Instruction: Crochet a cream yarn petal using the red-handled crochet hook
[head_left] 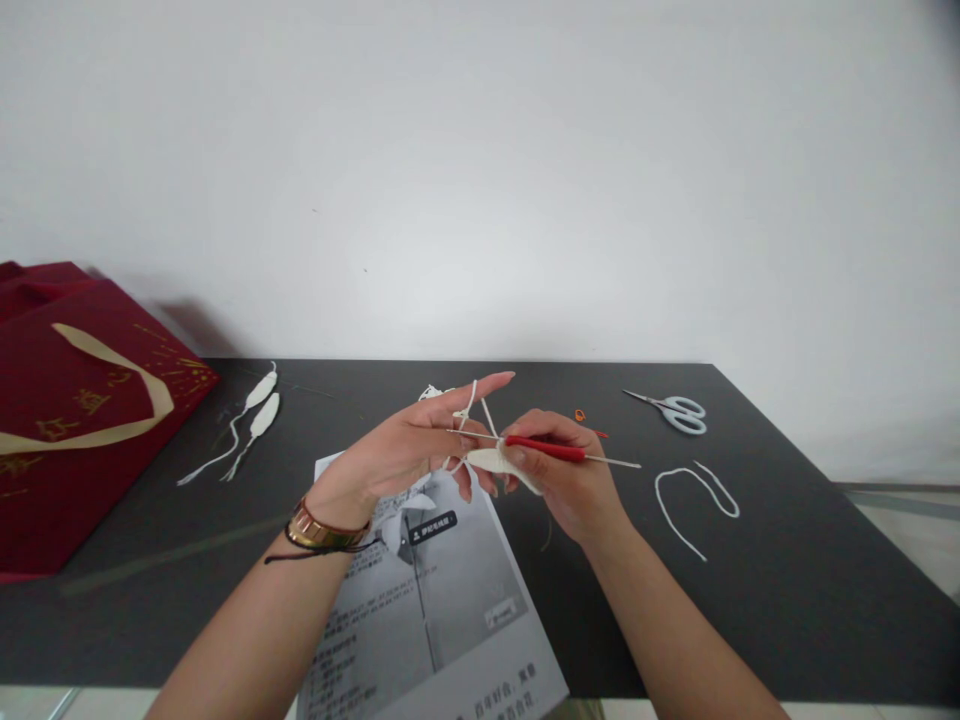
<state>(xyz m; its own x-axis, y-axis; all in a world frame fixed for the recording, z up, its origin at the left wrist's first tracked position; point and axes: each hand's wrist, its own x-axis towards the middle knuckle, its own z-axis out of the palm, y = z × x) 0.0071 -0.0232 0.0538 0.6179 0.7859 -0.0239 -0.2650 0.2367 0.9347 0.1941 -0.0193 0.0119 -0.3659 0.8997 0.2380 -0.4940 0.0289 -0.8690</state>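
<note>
White yarn [488, 417] loops over the stretched index finger of my left hand [424, 437], whose other fingers curl below and hold the strand. My right hand [568, 470] grips a crochet hook [545, 448] by its red handle, with the thin metal tip pointing left toward my left hand. Just under the hook is a white crocheted piece [489, 460], pinched at its right end by my right thumb and fingers. Its lower right part is partly hidden by the right hand.
A printed paper sheet [450, 620] lies below my hands on the black table [600, 620]. Two white crocheted petals [263, 414] lie left, beside a red gift bag [97, 430]. To the right are scissors [679, 412], a cut yarn piece [675, 472] and an orange stitch marker [580, 415].
</note>
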